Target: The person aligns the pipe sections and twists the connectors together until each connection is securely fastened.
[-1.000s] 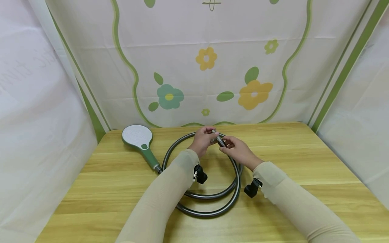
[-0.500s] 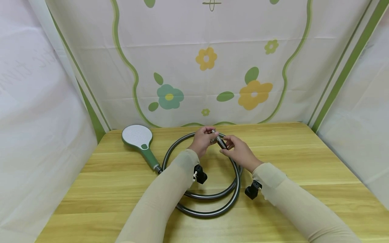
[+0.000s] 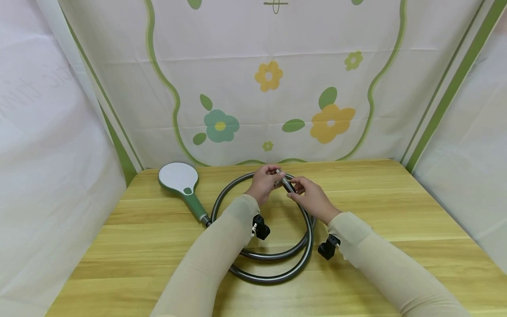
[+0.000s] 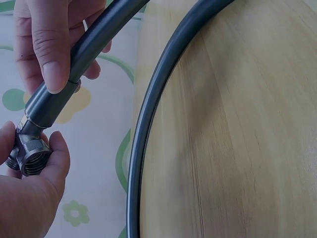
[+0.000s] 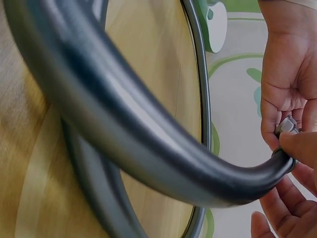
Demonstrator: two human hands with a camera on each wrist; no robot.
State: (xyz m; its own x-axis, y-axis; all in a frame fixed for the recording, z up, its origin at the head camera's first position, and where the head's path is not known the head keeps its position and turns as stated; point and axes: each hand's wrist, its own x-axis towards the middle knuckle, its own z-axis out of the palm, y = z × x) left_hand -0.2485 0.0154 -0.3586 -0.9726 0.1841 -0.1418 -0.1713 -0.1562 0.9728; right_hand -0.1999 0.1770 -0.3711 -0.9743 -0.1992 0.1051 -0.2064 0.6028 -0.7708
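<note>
Over the back of the table, my left hand holds a small metal threaded fitting, its open threaded end showing between thumb and fingers. My right hand pinches the dark collar at the end of a dark grey shower hose. Collar and fitting meet end to end in the left wrist view. From the collar the hose bends away and lies in loose loops on the wood, filling much of the right wrist view. A green shower head with a white face is attached at the hose's other end.
The wooden tabletop ends at the back against a white flowered cloth. White cloth walls stand on both sides. A small black camera sits on the left wrist, another black camera on the right.
The right hand's fingers loosened and shifted slightly on the collar, then came back round it. The left hand, the hose loops and the shower head stay in place.
</note>
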